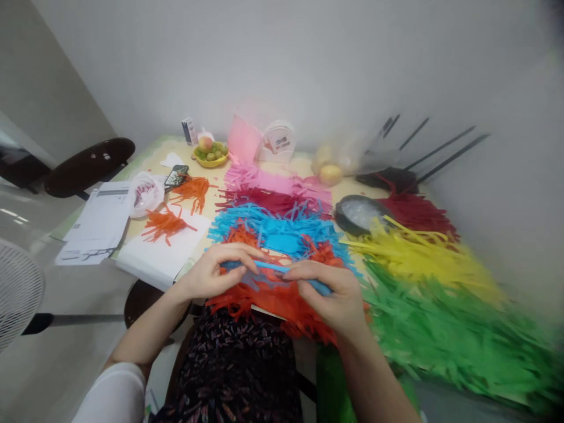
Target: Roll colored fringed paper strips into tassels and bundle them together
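Between both hands a narrow roll of blue paper (272, 266) is stretched level over the table's near edge. My left hand (224, 269) pinches its left end with thumb and fingers. Its other end is gripped by my right hand (330, 288), where a blue tip sticks out below the fingers. Loose pale-blue strips hang blurred beneath the roll. Under the hands lies fringed orange paper (273, 302), and just behind it a heap of fringed blue paper (282, 232). Two orange tassels (165, 225) rest to the left of my left hand.
Pink (273, 181), dark red, yellow (405, 249) and green fringed paper (453, 329) cover much of the table. A black bowl (352, 222), a fruit basket (210, 161), a phone (176, 176) and white sheets (99, 217) lie around. A fan (20, 294) stands at left.
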{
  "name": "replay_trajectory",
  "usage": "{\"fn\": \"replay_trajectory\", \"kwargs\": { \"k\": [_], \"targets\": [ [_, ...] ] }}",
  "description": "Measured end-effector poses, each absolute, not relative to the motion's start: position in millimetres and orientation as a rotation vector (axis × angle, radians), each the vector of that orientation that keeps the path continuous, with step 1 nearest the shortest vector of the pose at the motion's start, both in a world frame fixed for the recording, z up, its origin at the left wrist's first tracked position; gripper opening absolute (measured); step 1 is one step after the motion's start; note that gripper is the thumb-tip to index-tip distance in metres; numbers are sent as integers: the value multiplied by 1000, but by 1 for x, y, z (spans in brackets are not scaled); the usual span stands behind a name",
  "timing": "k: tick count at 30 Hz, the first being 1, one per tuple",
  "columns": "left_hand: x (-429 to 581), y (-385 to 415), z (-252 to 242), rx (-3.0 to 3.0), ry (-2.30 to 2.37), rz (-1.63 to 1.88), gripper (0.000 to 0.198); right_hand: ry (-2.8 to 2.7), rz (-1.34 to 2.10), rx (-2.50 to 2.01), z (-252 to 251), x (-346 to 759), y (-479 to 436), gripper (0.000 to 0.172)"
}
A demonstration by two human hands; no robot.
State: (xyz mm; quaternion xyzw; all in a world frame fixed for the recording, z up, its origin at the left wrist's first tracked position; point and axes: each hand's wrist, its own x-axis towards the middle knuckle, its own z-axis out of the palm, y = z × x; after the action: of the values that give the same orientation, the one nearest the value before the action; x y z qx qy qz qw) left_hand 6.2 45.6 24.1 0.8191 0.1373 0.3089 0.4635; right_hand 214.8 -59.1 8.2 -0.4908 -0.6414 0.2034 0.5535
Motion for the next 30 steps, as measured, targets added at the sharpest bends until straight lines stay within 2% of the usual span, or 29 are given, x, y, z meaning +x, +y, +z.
{"fn": "replay_trajectory", "kwargs": {
  "k": [4, 8, 11, 14, 17, 19, 23, 27, 30],
  "targets": [
    [7, 51, 43, 2381, 341, 658, 21, -1820, 193, -1015, 20, 215, -59, 27],
    [16, 55, 40, 2546, 253, 429, 16, -2000, 170, -961, 23, 219, -62, 28],
    [16, 58, 28, 2835, 283, 676, 18, -1953, 443, -1138, 23, 228, -61, 31],
    [13, 59, 16, 3073, 147, 990, 20, -1650, 869, -1286, 15, 231, -49, 30],
    [10, 59, 5, 3146, -34, 1157, 20, -1444, 1310, -1157, 1, 220, -35, 33],
    [8, 60, -1, 3146, -33, 1216, 20, -1326, 1453, -1078, -8, 210, -32, 33],
    [14, 57, -13, 3001, 156, 1356, 20, -1168, 1336, -1073, -11, 192, -38, 32],
    [34, 44, -16, 2529, 388, 1478, 16, -1199, 1124, -1065, 4, 186, -46, 25],
    [51, 37, -12, 2231, 510, 1433, 17, -1281, 963, -1068, 16, 190, -46, 22]
  ]
}}
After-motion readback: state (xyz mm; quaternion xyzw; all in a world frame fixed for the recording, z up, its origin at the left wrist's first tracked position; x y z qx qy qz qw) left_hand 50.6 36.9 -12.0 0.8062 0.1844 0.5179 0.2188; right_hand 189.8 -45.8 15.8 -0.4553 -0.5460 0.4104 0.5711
